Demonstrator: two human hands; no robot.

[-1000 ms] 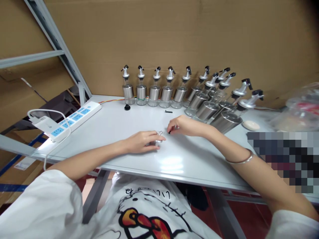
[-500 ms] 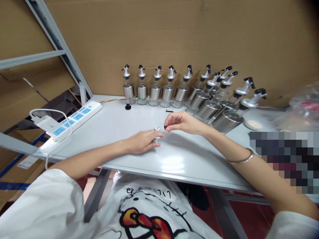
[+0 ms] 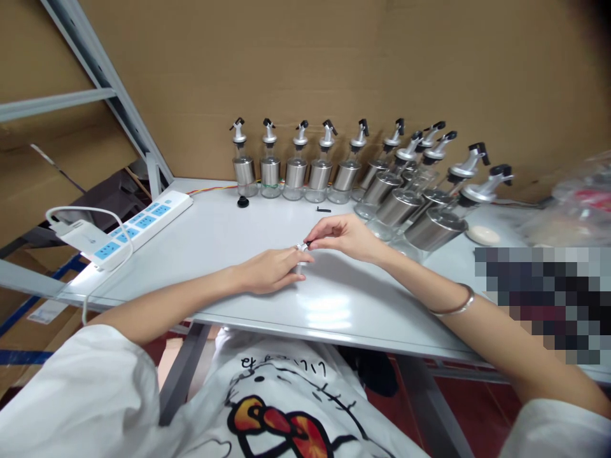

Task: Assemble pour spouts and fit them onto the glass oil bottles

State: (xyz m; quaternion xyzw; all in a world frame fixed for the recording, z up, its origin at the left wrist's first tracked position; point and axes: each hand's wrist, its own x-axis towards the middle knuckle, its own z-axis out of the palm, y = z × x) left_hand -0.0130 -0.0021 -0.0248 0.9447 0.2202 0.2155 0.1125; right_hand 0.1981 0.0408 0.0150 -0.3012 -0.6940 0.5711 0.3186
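My left hand (image 3: pixel 275 270) rests on the white table, its fingers closed around a small silver pourer spout (image 3: pixel 301 249) that mostly hides behind them. From the right, my right hand (image 3: pixel 340 236) pinches a small black piece (image 3: pixel 308 243) between thumb and forefinger, right at the tip of the spout. Whether the black piece is seated on the spout I cannot tell. Beyond the hands lie a thin black strip-like part (image 3: pixel 323 210) and a round black stopper (image 3: pixel 243 201).
Several glass-and-steel bottles (image 3: pixel 296 172) with pourer tops stand along the back and right. A white power strip (image 3: pixel 143 229) with a plugged-in charger lies left. At right are a pale oval object (image 3: pixel 483 235) and clear plastic bags (image 3: pixel 573 213). Cardboard (image 3: pixel 305 57) rises behind the table.
My right hand has moved left, bringing the black piece up to the spout tip. My left hand keeps its hold in place. The view has shifted slightly.
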